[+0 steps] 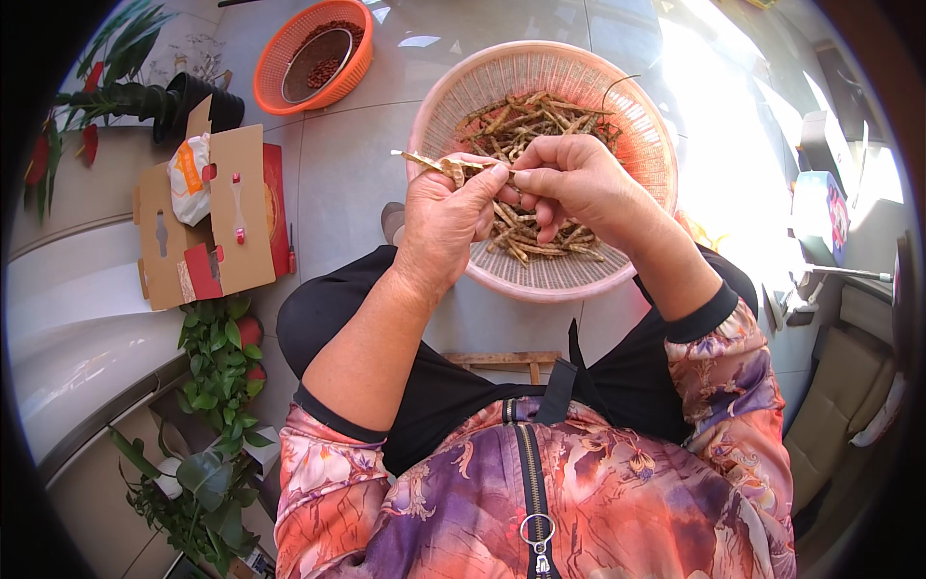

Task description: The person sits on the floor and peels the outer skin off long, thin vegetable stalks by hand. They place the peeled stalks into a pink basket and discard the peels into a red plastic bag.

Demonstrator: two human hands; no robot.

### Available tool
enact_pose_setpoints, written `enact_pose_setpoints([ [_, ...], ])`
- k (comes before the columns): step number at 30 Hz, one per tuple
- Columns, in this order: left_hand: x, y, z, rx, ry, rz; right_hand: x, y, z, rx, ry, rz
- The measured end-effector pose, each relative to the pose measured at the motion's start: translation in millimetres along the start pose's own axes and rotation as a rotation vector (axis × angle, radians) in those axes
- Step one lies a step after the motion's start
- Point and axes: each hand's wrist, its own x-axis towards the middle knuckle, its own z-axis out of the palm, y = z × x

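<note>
Dried bean pods [427, 161] stick out of my left hand [452, 210], which is closed around them above the near left side of a large pink plastic basket [553, 291]. The thumb and fingertips of my right hand [571, 177] pinch the end of a pod, close against my left thumb. Under both hands a heap of dried pods [539, 119] lies in the basket. My fingers hide part of the held pods and of the heap.
An orange plastic basket [264, 76] at the upper left holds a round sieve [307, 61] and reddish beans [351, 30]. Left of me stand an open cardboard box [249, 195] and leafy plants [210, 362]. A wooden stool edge [506, 357] shows between my legs.
</note>
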Motion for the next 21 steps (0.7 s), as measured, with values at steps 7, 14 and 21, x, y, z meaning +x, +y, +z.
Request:
enact_pose_setpoints([
  [7,-0.7,1.7,1.6,0.060,-0.008,-0.002,1.8,7.4,-6.0,0.202,-0.031,0.048],
  [14,-1.2,0.4,2.3,0.130,-0.007,0.029,1.6,8.9,-5.2,0.263,-0.002,0.075],
  [21,-1.7,-0.9,0.3,0.139,-0.024,0.052,1.9,6.0,-5.3,0.217,0.024,0.087],
])
